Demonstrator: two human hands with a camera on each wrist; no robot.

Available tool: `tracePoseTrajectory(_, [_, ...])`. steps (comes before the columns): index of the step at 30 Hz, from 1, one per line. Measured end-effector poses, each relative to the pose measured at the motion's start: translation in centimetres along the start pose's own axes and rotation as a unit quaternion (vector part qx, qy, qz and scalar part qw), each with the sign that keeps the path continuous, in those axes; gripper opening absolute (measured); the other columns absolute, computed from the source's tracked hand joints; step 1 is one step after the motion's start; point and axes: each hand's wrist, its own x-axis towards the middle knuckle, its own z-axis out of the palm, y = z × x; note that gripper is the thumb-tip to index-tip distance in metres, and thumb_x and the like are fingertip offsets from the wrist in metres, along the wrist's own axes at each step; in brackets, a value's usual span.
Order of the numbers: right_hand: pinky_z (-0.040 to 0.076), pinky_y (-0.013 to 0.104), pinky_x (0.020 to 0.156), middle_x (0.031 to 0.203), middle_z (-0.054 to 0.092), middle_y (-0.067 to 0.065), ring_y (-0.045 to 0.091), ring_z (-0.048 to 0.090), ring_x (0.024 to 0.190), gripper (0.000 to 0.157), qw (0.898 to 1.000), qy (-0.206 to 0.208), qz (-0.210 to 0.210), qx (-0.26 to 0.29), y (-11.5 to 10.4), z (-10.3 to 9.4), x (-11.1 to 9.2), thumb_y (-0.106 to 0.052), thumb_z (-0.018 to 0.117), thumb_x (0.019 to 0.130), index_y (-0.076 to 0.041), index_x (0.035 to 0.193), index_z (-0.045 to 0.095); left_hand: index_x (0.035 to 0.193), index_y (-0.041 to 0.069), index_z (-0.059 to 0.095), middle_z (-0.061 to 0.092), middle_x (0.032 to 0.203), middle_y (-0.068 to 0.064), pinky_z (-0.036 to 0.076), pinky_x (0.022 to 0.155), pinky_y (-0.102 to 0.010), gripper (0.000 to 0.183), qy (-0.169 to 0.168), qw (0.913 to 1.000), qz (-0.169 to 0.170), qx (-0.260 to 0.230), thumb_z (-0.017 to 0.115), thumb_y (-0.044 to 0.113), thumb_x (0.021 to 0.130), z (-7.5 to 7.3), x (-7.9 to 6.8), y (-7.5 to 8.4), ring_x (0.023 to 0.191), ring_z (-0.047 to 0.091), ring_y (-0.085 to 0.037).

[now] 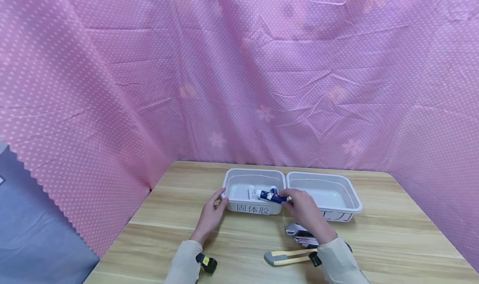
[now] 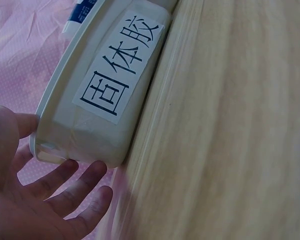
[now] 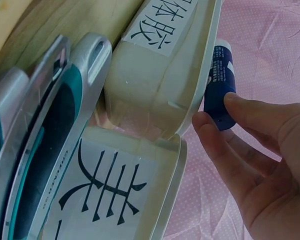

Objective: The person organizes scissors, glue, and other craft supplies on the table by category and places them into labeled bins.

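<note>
My right hand [image 1: 302,209] pinches a dark blue glue stick [image 1: 270,196] between thumb and fingers, over the front rim of the left white plastic bin [image 1: 235,176]. In the right wrist view, the white-ended glue stick [image 3: 221,80] tilts beside the bin's rim. At that bin's left front corner, my left hand [image 1: 211,215] holds the rim, its thumb on the edge and the other fingers along the outside. A white glue stick [image 1: 252,192] and another blue one [image 1: 274,190] lie inside. The bin's front bears a label [image 2: 119,65] with black characters.
A second white bin [image 1: 318,178] with a front label stands close on the right. In front of it, partly behind my right arm, lie several utility knives [image 1: 295,229] and a yellow-and-grey one [image 1: 278,258]. Pink dotted cloth [image 1: 262,88] hangs behind the wooden table [image 1: 157,234].
</note>
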Motion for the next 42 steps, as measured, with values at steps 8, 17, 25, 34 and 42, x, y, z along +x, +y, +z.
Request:
tracePoseTrajectory(8, [0.056, 0.026, 0.067, 0.103, 0.076, 0.008, 0.010, 0.064, 0.078, 0.024, 1.000, -0.007, 0.022, -0.001, 0.33, -0.33, 0.20, -0.001, 0.079, 0.086, -0.008, 0.109, 0.076, 0.154, 0.027, 0.047, 0.053, 0.148, -0.018, 0.055, 0.098, -0.049, 0.051, -0.001, 1.0000, 0.001, -0.001, 0.056, 0.040, 0.105, 0.01, -0.01, -0.02, 0.109, 0.067, -0.027])
tracePoseTrajectory(17, [0.052, 0.023, 0.062, 0.100, 0.075, 0.008, 0.008, 0.060, 0.072, 0.022, 1.000, -0.006, 0.029, -0.004, 0.37, -0.45, 0.26, -0.002, 0.079, 0.086, -0.007, 0.107, 0.076, 0.154, 0.026, 0.047, 0.053, 0.148, -0.018, 0.054, 0.099, -0.051, 0.052, -0.001, 1.0000, 0.007, -0.002, 0.056, 0.040, 0.105, 0.05, 0.13, -0.07, 0.111, 0.067, -0.028])
tracePoseTrajectory(25, [0.059, 0.027, 0.065, 0.108, 0.075, 0.012, 0.013, 0.070, 0.078, 0.027, 0.999, -0.009, 0.048, 0.007, 0.36, -0.50, 0.43, 0.000, 0.077, 0.087, -0.006, 0.113, 0.073, 0.154, 0.026, 0.047, 0.053, 0.148, -0.018, 0.054, 0.099, -0.051, 0.051, 0.001, 1.0000, 0.009, -0.003, 0.056, 0.039, 0.105, 0.09, 0.14, -0.07, 0.111, 0.067, -0.028])
tracePoseTrajectory(34, [0.062, 0.031, 0.068, 0.114, 0.074, 0.017, 0.023, 0.075, 0.084, 0.029, 0.998, -0.008, 0.054, 0.026, 0.37, -0.60, 0.30, 0.000, 0.077, 0.087, -0.005, 0.115, 0.071, 0.153, 0.027, 0.047, 0.054, 0.148, -0.018, 0.054, 0.100, -0.051, 0.051, 0.000, 1.0000, 0.006, -0.002, 0.056, 0.040, 0.105, 0.08, 0.15, 0.02, 0.110, 0.067, -0.027])
tracePoseTrajectory(42, [0.062, 0.032, 0.069, 0.110, 0.075, 0.016, 0.020, 0.074, 0.083, 0.022, 0.999, 0.001, 0.048, 0.017, 0.29, -0.72, 0.38, -0.009, 0.074, 0.092, -0.005, 0.114, 0.071, 0.153, 0.024, 0.048, 0.054, 0.147, -0.019, 0.054, 0.097, -0.050, 0.052, 0.002, 1.0000, 0.008, 0.001, 0.056, 0.040, 0.105, 0.05, 0.13, -0.13, 0.108, 0.068, -0.026])
